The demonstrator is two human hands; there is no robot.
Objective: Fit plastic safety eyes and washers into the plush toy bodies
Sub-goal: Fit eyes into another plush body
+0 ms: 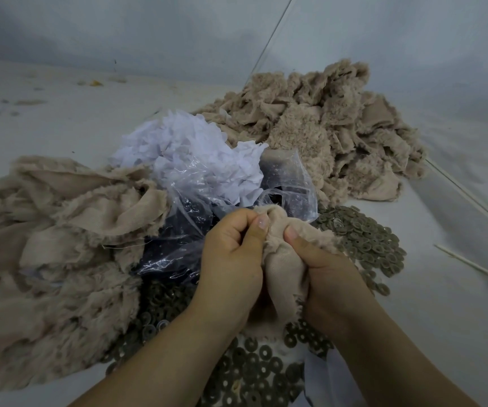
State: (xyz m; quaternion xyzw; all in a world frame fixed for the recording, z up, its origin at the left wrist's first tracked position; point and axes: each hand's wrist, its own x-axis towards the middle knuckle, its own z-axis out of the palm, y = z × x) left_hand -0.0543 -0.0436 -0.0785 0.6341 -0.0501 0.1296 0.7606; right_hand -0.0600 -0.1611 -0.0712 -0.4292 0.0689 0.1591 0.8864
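A beige plush toy body (282, 268), turned inside out, is bunched between both my hands at the centre. My left hand (232, 254) pinches its top left with thumb and curled fingers. My right hand (322, 268) grips its right side, thumb pressed on the fabric. Grey-green round washers (366, 239) lie heaped on the table to the right and in front (254, 365) below my wrists. A clear plastic bag (184, 230) holding dark safety eyes lies just left of my hands. No eye or washer shows in my fingers.
One pile of beige plush bodies (55, 245) fills the left, another (325, 133) the back right. White cloth scraps (187, 148) sit behind the bag. Thin pale sticks (471, 262) lie at the right on the grey table (61, 113).
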